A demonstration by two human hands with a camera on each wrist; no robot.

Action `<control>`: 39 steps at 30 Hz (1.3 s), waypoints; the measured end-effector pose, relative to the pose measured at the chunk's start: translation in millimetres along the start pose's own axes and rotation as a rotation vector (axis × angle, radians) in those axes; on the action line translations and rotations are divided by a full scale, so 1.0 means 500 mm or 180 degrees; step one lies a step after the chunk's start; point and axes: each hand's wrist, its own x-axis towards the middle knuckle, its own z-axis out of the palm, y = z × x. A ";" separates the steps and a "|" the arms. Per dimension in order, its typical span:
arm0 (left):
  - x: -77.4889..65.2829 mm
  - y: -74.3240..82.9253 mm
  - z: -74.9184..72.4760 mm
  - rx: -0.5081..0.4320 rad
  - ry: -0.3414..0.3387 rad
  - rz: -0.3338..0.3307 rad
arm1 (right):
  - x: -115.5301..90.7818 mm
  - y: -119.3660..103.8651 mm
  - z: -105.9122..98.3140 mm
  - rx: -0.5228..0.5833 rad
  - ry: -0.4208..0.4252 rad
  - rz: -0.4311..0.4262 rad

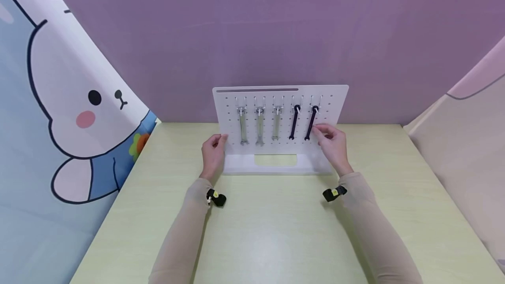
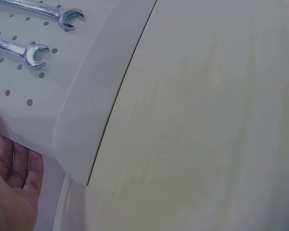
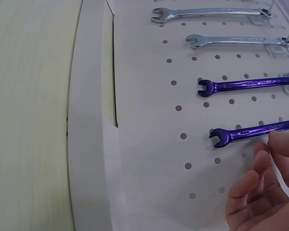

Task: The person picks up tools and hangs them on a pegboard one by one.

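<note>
A white pegboard (image 1: 276,148) stands upright on its base, with several wrenches hung on its hooks. Three of them are silver, among them the leftmost wrench (image 1: 243,128); two are dark purple. At the board's left edge, my left hand (image 1: 213,152) grips it, thumb in front and fingers (image 2: 20,166) curled behind. The right hand (image 1: 333,146) is at the rightmost purple wrench (image 3: 255,131), with thumb and forefinger pinching its shaft from the side. That wrench's upper end stays on its hook. Beside it hangs the other purple wrench (image 3: 245,85), untouched.
The pegboard stands near the back of a pale wooden table (image 1: 272,227). Behind it rises a purple backdrop (image 1: 252,34). A cloth with a cartoon rabbit (image 1: 75,82) hangs at the left, and a pale cloth (image 1: 465,143) at the right.
</note>
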 end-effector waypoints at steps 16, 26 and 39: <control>0.003 0.001 -0.008 0.0024 0.0009 -0.0019 | -0.030 -0.006 -0.005 0.0030 -0.0187 0.0131; 0.006 -0.001 -0.015 0.0197 -0.0093 -0.0126 | -0.044 -0.012 -0.020 0.0057 -0.0255 0.0095; -0.023 0.032 -0.047 0.0908 -0.0572 0.0196 | -0.080 -0.041 -0.062 -0.0135 -0.0180 -0.0104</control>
